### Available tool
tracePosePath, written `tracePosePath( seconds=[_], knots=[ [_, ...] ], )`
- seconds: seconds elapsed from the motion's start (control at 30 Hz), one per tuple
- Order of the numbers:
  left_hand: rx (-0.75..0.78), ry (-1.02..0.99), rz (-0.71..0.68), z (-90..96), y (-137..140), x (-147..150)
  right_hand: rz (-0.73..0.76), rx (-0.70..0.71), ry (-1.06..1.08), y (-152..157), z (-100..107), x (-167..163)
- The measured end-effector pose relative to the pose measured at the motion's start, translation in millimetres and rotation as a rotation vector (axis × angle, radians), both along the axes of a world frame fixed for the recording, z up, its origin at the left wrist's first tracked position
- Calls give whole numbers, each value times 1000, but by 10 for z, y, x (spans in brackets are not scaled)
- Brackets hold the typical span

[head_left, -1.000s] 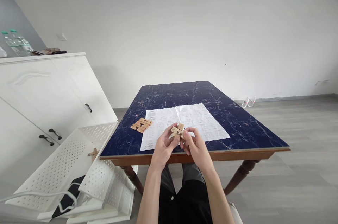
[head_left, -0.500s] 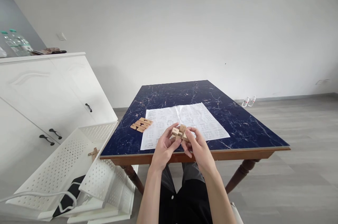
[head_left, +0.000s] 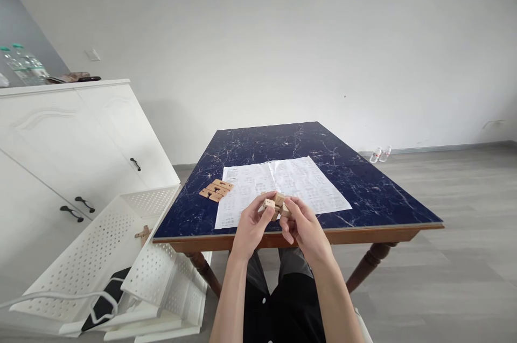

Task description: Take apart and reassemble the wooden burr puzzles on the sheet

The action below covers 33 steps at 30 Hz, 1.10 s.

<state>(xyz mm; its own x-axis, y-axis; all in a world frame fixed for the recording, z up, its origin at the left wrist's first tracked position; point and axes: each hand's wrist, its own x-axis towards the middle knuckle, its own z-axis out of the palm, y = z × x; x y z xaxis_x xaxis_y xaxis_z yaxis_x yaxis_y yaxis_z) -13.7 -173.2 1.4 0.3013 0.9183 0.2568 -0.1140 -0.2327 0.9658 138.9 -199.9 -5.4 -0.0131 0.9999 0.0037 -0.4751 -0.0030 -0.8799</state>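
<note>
Between my two hands is a wooden burr puzzle (head_left: 279,199) made of interlocking notched blocks, held just above the near edge of a paper sheet (head_left: 299,181). My left hand (head_left: 253,223) grips its left side, the thumb pressed on a block end. My right hand (head_left: 302,223) pinches a block on the right side between thumb and fingers. Parts of the puzzle are hidden behind my fingers. To the left, several flat notched wooden pieces (head_left: 216,190) lie side by side, partly over the sheet's left edge.
The dark blue marbled table (head_left: 266,144) has a wooden edge right before me. At left stand a white perforated basket (head_left: 81,257) with a wooden piece (head_left: 142,234) and a white cabinet (head_left: 81,133). Two bottles (head_left: 380,154) are on the floor by the wall.
The puzzle has turned and tilted slightly in my hands, and its block ends show at a different angle. My fingers have shifted a little. The flat pieces and sheet have stayed put.
</note>
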Motion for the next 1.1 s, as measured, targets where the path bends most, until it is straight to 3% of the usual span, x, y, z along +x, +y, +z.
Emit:
tracePosePath(
  seconds=[0.27,0.57,1.1],
  knots=[
    [-36,0,107,-5,18,68,-19,31,-77,0,-19,-31],
    [-141,-93,228,-54,58,85,-125,250,-466,6,-53,-79],
    [-155,-89,257,-40,75,69,-214,161,-392,22,-55,-133]
  ],
)
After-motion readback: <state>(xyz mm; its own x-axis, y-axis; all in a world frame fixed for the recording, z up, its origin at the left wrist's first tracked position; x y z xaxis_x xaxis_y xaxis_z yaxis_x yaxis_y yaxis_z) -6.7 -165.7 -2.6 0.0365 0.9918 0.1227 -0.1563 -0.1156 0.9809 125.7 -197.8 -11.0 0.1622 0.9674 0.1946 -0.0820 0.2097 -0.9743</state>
